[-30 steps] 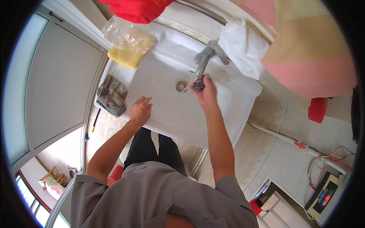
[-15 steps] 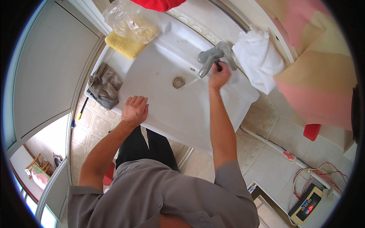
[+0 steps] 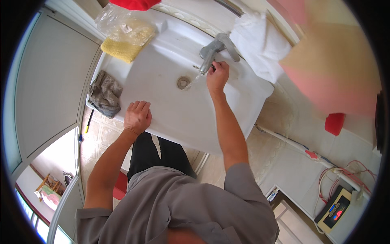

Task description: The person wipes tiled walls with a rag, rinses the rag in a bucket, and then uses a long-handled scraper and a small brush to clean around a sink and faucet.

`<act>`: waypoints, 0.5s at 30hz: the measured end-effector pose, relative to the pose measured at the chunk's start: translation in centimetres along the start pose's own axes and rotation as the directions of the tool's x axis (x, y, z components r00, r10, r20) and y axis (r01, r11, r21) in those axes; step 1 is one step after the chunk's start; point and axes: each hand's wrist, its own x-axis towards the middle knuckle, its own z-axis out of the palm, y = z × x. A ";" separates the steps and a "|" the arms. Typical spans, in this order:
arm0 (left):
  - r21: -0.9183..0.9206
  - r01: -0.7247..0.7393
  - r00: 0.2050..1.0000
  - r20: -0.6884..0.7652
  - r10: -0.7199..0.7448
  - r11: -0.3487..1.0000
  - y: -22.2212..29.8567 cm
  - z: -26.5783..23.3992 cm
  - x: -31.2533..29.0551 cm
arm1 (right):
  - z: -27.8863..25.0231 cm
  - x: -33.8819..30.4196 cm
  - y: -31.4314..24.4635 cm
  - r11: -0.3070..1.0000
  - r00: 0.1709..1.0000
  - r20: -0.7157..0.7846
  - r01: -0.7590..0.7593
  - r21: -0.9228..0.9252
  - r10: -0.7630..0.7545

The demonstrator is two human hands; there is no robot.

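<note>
A white washbasin [image 3: 174, 118] lies in front of me, with a grey metal faucet [image 3: 219, 42] on its far rim. A thin stream of water [image 3: 192, 83] runs from the spout toward the round drain [image 3: 183, 83]. Close beside the spout, my right hand [image 3: 218, 77] is closed round a small dark object [image 3: 213, 68]; the fingers cover most of it, so its kind does not show. On the basin's near left rim rests my left hand [image 3: 138, 117], fingers laid over the edge and holding nothing.
A grey-brown cloth [image 3: 106, 92] lies on the left rim. Behind it sit a folded yellow towel [image 3: 120, 49] and a clear plastic bag [image 3: 118, 22]. A white towel [image 3: 262, 44] is right of the faucet. Pink-and-tan fabric [image 3: 325, 65] hangs at the far right.
The whole view has shifted, so the basin appears farther left. My right hand has come slightly nearer the spout's tip, still gripping the dark object. My left hand stays on the rim.
</note>
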 end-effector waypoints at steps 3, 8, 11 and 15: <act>0.009 0.003 0.999 0.038 -0.004 1.000 -0.2 0.1 -0.5 | -2.4 -0.7 2.4 0.995 0.994 0.107 0.048 -0.088 -0.039; 0.005 -0.049 0.998 0.032 0.048 0.999 0.3 0.9 0.0 | 0.7 0.0 -0.1 0.971 0.979 0.041 0.190 0.143 -0.198; 0.024 -0.021 1.000 0.018 0.021 0.999 0.2 0.8 -0.4 | -0.2 -1.0 0.8 0.981 0.983 0.046 0.170 0.096 -0.175; 0.002 -0.005 1.000 0.000 0.005 1.000 0.3 0.4 -0.5 | -3.4 -2.1 4.2 0.989 0.990 0.061 0.125 0.078 -0.130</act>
